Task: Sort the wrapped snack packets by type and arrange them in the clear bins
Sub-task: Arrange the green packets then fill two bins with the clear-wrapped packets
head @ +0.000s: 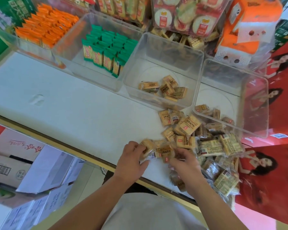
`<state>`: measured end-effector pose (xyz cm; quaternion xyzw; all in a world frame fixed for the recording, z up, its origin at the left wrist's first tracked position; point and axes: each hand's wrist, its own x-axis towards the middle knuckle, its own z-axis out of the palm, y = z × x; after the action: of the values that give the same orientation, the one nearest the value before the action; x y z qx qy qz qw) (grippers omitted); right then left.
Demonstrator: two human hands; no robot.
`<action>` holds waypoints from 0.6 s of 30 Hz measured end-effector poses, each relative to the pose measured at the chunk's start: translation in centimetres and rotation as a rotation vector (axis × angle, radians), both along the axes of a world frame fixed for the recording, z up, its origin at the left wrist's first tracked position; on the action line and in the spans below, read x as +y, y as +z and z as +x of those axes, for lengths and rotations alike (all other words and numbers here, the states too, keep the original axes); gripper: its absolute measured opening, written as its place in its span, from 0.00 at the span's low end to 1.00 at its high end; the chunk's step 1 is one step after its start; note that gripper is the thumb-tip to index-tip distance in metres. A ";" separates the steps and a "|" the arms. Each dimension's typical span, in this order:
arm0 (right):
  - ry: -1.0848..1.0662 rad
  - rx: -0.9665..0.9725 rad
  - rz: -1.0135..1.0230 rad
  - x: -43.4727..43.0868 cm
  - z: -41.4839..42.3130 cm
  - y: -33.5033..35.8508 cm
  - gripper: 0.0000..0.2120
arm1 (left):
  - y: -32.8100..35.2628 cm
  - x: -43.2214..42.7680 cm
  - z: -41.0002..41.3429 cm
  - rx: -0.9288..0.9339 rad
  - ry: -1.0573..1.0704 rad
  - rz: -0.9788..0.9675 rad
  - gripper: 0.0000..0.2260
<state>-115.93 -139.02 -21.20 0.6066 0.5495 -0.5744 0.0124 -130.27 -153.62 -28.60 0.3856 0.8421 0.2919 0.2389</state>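
Here, on the white tabletop (56,97), the part-filled clear bin (156,63) stands far beyond the loose pile of snack packets (206,138); at the pile's near-left edge, left hand (131,157) pinches a tan packet (145,146), right hand (185,161) grips a neighbouring packet (165,152).

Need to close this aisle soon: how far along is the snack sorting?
Done: orange packets and green packets stand in rows in their bins, and a few tan packets lie in the third bin. In hand: the left hand and right hand grip more of them at the pile edge. Left: most of that mixed pile; the right bin looks unfilled.
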 end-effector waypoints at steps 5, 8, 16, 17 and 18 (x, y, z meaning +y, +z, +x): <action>-0.036 0.004 0.015 0.4 -0.7 -0.5 0.18 | -0.8 -0.3 -0.2 -0.130 0.268 0.061 0.08; -0.060 0.005 0.031 0.3 -1.2 -0.4 0.17 | 0.0 0.7 -1.0 -0.552 0.429 -0.024 0.21; -0.064 0.085 0.075 1.8 -1.7 1.0 0.16 | -0.5 3.8 -0.6 -0.518 0.318 -0.307 0.36; -0.069 0.106 0.074 2.2 -1.6 1.3 0.16 | -0.6 4.1 -0.5 -0.549 0.363 -0.286 0.37; -0.075 0.127 0.072 2.5 -1.6 1.7 0.17 | -0.6 4.4 -0.5 -0.573 0.407 -0.254 0.36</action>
<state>-117.52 -136.49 -19.53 0.5889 0.5463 -0.5919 -0.0658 -130.74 -149.18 -29.16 0.0802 0.8299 0.3225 0.4482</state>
